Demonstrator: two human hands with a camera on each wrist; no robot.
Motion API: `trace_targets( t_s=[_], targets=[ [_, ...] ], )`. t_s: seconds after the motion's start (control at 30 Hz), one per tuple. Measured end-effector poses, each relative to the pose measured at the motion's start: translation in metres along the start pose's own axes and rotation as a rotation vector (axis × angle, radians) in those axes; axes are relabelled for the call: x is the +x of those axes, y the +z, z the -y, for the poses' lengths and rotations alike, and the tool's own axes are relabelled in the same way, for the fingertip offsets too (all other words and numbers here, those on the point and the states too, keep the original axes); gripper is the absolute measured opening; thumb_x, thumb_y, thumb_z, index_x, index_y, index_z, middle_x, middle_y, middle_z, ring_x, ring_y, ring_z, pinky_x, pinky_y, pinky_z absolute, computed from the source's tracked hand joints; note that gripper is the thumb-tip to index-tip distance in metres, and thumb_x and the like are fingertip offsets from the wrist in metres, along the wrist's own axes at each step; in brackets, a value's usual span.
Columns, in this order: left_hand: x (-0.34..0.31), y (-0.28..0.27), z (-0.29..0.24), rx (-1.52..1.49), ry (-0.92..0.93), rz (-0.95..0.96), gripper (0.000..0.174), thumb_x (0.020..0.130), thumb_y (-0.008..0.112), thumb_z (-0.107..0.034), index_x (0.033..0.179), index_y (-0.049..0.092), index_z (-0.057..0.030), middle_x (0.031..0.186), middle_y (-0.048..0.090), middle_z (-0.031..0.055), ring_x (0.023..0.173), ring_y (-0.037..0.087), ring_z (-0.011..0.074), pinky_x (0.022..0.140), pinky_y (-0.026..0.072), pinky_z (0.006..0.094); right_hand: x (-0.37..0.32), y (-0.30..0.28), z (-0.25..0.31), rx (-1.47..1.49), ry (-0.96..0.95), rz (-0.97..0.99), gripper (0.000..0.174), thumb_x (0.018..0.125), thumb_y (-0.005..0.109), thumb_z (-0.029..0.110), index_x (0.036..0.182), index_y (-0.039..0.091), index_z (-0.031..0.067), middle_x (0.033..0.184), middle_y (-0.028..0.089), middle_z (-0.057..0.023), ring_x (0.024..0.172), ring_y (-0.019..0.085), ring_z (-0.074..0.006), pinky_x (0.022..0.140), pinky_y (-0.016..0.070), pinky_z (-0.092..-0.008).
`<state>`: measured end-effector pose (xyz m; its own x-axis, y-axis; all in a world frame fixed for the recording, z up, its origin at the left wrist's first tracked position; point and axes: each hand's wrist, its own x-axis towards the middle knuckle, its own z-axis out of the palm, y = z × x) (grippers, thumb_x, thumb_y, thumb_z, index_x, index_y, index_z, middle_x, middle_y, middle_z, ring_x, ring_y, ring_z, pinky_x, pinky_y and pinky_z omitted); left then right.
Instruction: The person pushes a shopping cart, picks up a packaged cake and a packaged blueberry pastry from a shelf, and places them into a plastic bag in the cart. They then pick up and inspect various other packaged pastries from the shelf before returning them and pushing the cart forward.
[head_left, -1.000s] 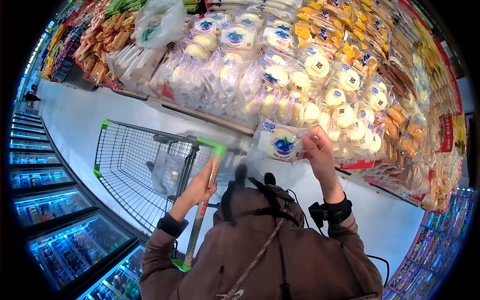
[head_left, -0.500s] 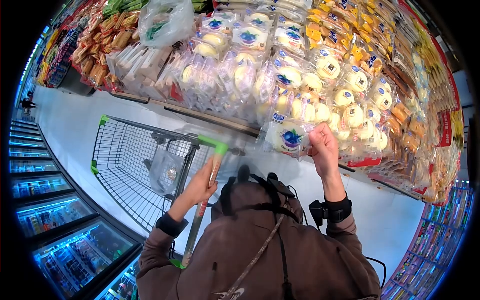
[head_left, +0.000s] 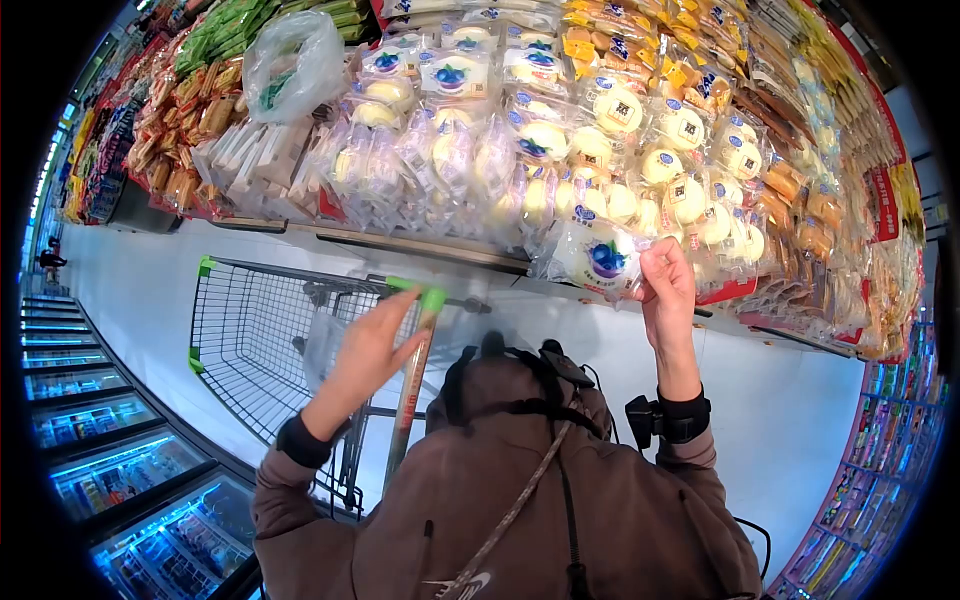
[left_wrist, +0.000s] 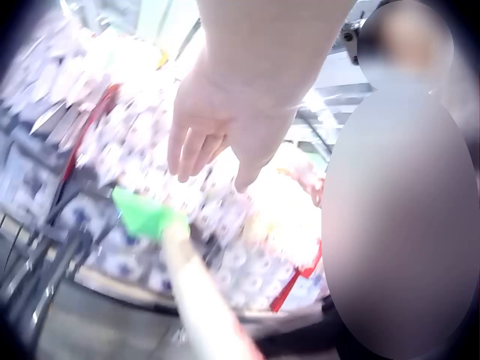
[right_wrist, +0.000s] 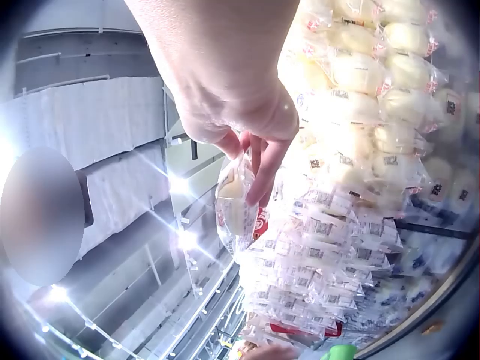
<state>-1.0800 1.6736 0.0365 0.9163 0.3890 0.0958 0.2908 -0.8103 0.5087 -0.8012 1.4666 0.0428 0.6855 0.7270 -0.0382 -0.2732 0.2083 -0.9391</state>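
My right hand (head_left: 668, 290) pinches the right edge of a clear packet of round pale bread (head_left: 596, 258) printed with blueberries. That packet hangs in front of the display's near edge, and in the right wrist view the bread packet (right_wrist: 236, 202) shows edge-on below the fingers. My left hand (head_left: 368, 350) is raised off the trolley handle (head_left: 410, 390), its fingers extended and holding nothing. The left wrist view shows the same left hand (left_wrist: 225, 124) in the air above the handle's green end piece (left_wrist: 146, 216).
A wire shopping trolley (head_left: 250, 320) stands to the left, with a clear bag in it. Packed breads (head_left: 450, 150) cover the display ahead, and a clear plastic bag (head_left: 293, 65) lies on top. Glass-topped freezers (head_left: 130, 460) line the left; shelves (head_left: 890, 440) stand at the right.
My left hand has let go of the trolley handle and lifted, its fingers now straightened. The right hand still pinches the bread packet, which has shifted slightly right in view.
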Motion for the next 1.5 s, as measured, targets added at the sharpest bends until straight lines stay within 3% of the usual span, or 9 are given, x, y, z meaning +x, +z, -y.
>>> trace_targets(
  t_s=[0.13, 0.27, 0.4, 0.5, 0.6, 0.8, 1.0, 1.2, 1.5],
  targets=[
    [0.087, -0.079, -0.049, 0.238, 0.435, -0.191, 0.039, 0.075, 0.064, -0.008, 0.112, 0.052, -0.0047, 0.108, 0.058, 0.0135, 0.096, 0.057, 0.0302, 0.078, 0.0471, 0.0354, -0.005, 0.002, 0.003, 0.021, -0.023, -0.054, 0.009, 0.090, 0.050, 0.013, 0.086, 0.044, 0.0068, 0.075, 0.059, -0.0047, 0.057, 0.053, -0.0052, 0.052, 0.0506, -0.0210],
    [0.181, -0.091, -0.072, 0.378, 0.571, -0.073, 0.032, 0.074, 0.065, -0.010, 0.104, 0.055, -0.0063, 0.103, 0.059, 0.0124, 0.094, 0.057, 0.0311, 0.079, 0.0458, 0.0389, -0.007, -0.009, -0.005, 0.030, -0.025, -0.066, 0.009, 0.090, 0.050, 0.013, 0.086, 0.045, 0.0058, 0.078, 0.060, -0.0065, 0.067, 0.059, -0.0095, 0.054, 0.0547, -0.0250],
    [0.255, -0.062, -0.080, 0.395, 0.425, 0.313, 0.043, 0.071, 0.068, -0.009, 0.111, 0.053, -0.0052, 0.106, 0.058, 0.0142, 0.099, 0.055, 0.0314, 0.082, 0.0448, 0.0378, -0.018, -0.008, -0.001, 0.009, -0.048, -0.114, 0.009, 0.090, 0.050, 0.012, 0.086, 0.046, 0.0055, 0.077, 0.059, -0.0062, 0.067, 0.059, -0.0100, 0.054, 0.0550, -0.0256],
    [0.282, -0.035, -0.065, 0.470, 0.503, 0.373, 0.043, 0.067, 0.071, -0.010, 0.106, 0.054, -0.0037, 0.103, 0.059, 0.0151, 0.098, 0.055, 0.0320, 0.082, 0.0445, 0.0388, -0.024, -0.017, -0.001, 0.008, -0.059, -0.147, 0.008, 0.089, 0.050, 0.012, 0.087, 0.046, 0.0053, 0.077, 0.059, -0.0068, 0.068, 0.060, -0.0110, 0.054, 0.0556, -0.0262],
    [0.292, -0.021, -0.068, 0.561, 0.372, 0.521, 0.043, 0.063, 0.073, -0.010, 0.101, 0.054, -0.0029, 0.098, 0.060, 0.0153, 0.095, 0.056, 0.0329, 0.081, 0.0446, 0.0392, -0.030, -0.015, 0.005, 0.020, -0.076, -0.181, 0.008, 0.090, 0.050, 0.012, 0.088, 0.046, 0.0050, 0.079, 0.059, -0.0081, 0.069, 0.061, -0.0126, 0.055, 0.0559, -0.0269],
    [0.306, -0.006, -0.055, 0.572, 0.465, 0.486, 0.038, 0.058, 0.074, -0.010, 0.090, 0.056, -0.0012, 0.090, 0.060, 0.0144, 0.087, 0.058, 0.0314, 0.074, 0.0454, 0.0388, -0.035, -0.021, -0.001, 0.035, -0.074, -0.168, 0.008, 0.090, 0.049, 0.012, 0.088, 0.045, 0.0044, 0.081, 0.060, -0.0109, 0.069, 0.061, -0.0142, 0.055, 0.0562, -0.0277],
    [0.319, -0.010, -0.044, 0.408, 0.514, 0.500, 0.028, 0.056, 0.075, -0.008, 0.075, 0.057, 0.0010, 0.068, 0.059, 0.0134, 0.067, 0.058, 0.0284, 0.061, 0.0446, 0.0360, -0.037, -0.018, -0.001, 0.027, -0.089, -0.178, 0.008, 0.090, 0.048, 0.012, 0.087, 0.045, 0.0043, 0.080, 0.060, -0.0111, 0.069, 0.062, -0.0154, 0.056, 0.0564, -0.0292],
    [0.333, -0.012, -0.034, 0.344, 0.558, 0.502, 0.019, 0.053, 0.072, -0.009, 0.062, 0.057, -0.0018, 0.059, 0.058, 0.0097, 0.054, 0.055, 0.0253, 0.052, 0.0437, 0.0353, -0.040, -0.022, -0.003, 0.044, -0.091, -0.187, 0.008, 0.090, 0.049, 0.011, 0.088, 0.045, 0.0046, 0.081, 0.060, -0.0110, 0.070, 0.062, -0.0156, 0.056, 0.0565, -0.0298],
    [0.323, -0.017, -0.044, 0.427, 0.574, 0.464, 0.016, 0.058, 0.071, -0.009, 0.063, 0.060, -0.0007, 0.061, 0.058, 0.0149, 0.060, 0.058, 0.0292, 0.056, 0.0449, 0.0368, -0.043, -0.015, -0.001, 0.046, -0.086, -0.214, 0.009, 0.090, 0.050, 0.012, 0.088, 0.045, 0.0049, 0.075, 0.058, -0.0073, 0.067, 0.060, -0.0129, 0.055, 0.0562, -0.0289]
  ],
)
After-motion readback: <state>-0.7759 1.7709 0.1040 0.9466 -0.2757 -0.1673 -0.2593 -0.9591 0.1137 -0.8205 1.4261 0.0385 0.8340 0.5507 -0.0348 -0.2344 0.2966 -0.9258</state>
